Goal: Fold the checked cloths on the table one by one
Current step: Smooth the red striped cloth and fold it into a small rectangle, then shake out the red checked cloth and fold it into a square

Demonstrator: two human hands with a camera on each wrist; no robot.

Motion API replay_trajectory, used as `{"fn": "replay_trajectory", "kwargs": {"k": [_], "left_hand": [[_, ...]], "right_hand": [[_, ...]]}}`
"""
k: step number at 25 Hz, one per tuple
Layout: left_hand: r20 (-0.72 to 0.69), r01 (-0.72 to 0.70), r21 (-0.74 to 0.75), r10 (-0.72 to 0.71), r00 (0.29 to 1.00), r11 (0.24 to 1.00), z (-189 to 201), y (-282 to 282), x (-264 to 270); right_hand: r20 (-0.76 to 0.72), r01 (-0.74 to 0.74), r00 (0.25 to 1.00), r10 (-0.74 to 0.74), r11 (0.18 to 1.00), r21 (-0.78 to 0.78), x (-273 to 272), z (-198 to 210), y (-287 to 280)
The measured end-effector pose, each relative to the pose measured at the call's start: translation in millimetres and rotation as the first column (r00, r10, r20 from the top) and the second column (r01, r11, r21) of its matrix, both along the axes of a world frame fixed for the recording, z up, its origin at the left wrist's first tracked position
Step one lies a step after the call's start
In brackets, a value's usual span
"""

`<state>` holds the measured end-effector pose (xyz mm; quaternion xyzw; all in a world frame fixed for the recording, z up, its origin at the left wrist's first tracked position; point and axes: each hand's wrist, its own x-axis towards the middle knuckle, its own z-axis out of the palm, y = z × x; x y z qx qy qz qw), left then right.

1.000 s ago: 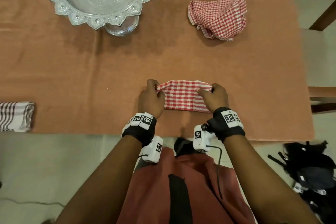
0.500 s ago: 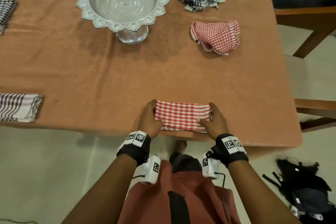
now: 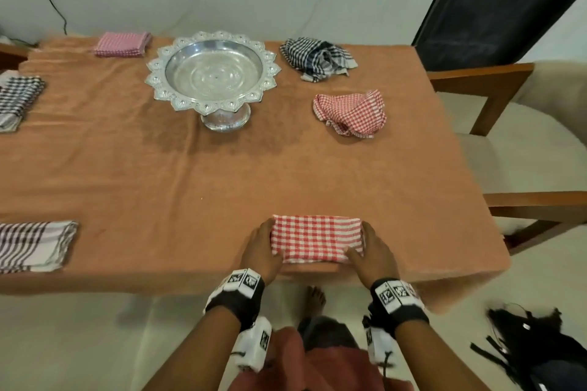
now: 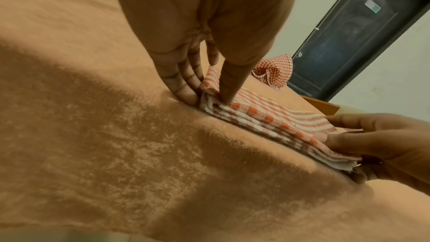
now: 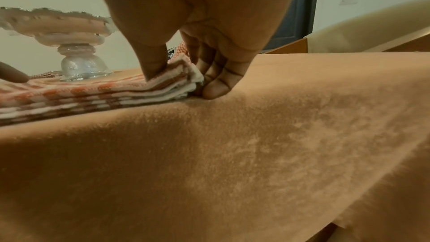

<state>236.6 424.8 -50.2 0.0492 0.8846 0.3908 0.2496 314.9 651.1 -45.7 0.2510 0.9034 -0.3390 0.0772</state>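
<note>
Cloth point(image 3: 316, 239), red-checked and folded into a thick stack, lay flat on the table point(image 3: 158, 174) between both hands. The left hand point(image 3: 261, 251) pinched its left end, thumb on top; the right hand point(image 3: 372, 252) pinched the right end likewise, fingers point(image 5: 216, 84) tucked against the edge.

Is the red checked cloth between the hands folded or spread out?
Folded: the red checked cloth is a compact rectangle, and its stacked layers show at the edge in both wrist views.
</note>
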Motion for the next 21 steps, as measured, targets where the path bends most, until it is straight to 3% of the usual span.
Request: {"fn": "replay_trajectory", "kwargs": {"k": [3,7,10,15,19,21], "left_hand": [[-0.035,0.053,-0.084,-0.057,0.998,0.995,6.4,3.0,-7.3],[-0.185,0.082,-0.258,-0.133,0.974,0.963,21.6,14.6,-18.6],[-0.266,0.188,-0.305,-0.273,0.925,0.934,39.3,36.4,-42.5],[-0.312,0.339,-0.364,-0.457,0.833,0.867,69.6,104.6,-98.5],[-0.421,0.395,-0.456,-0.585,0.694,0.797,87.6,193.4,-164.5],[-0.415,0.421,-0.547,-0.671,0.614,0.724,92.3,238.0,-198.8]], "right_hand": [[0.01,-0.004,1.0,0.004,0.999,-0.039,0.0,1.6,6.4],[-0.014,0.162,0.986,-0.166,0.974,-0.158,-4.4,1.4,28.9],[0.006,0.213,0.977,-0.213,0.972,-0.098,-24.7,10.4,59.5],[-0.011,0.118,0.993,-0.118,0.993,-0.004,-100.4,37.2,116.8],[-0.137,0.102,0.986,-0.099,0.995,0.017,-181.2,60.1,153.5],[-0.171,0.083,0.982,-0.082,0.997,-0.002,-219.0,61.2,169.3]]}}
